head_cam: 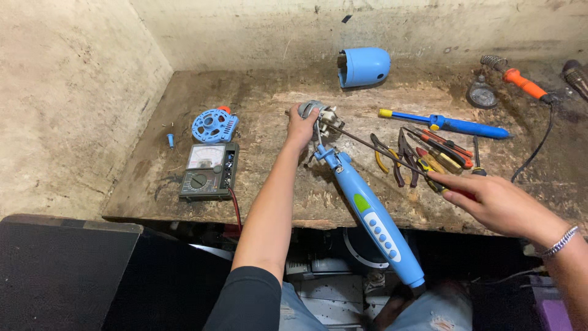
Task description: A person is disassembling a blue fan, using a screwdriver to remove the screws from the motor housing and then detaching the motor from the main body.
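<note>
The left hand (301, 125) clamped the bare motor head (318, 116) of a blue hand blender (367, 208) on the wooden bench (275, 202) — the right hand (493, 202) pinched 1 thin probe (380, 149) reaching it.

Table (184, 116): worn wooden board, surface scarred, stained and chipped, front edge splintered below the hands. Rear wall (429, 24) beyond the hands: rough plaster, off-white, blotched with dirt, darkest along the junction with the table. Side wall (67, 92) left of the hands: same plaster, cracked and discoloured. Dark textured panel (55, 276) at lower left, below table level. Lighting even, soft; shadowed under the front edge.
</note>
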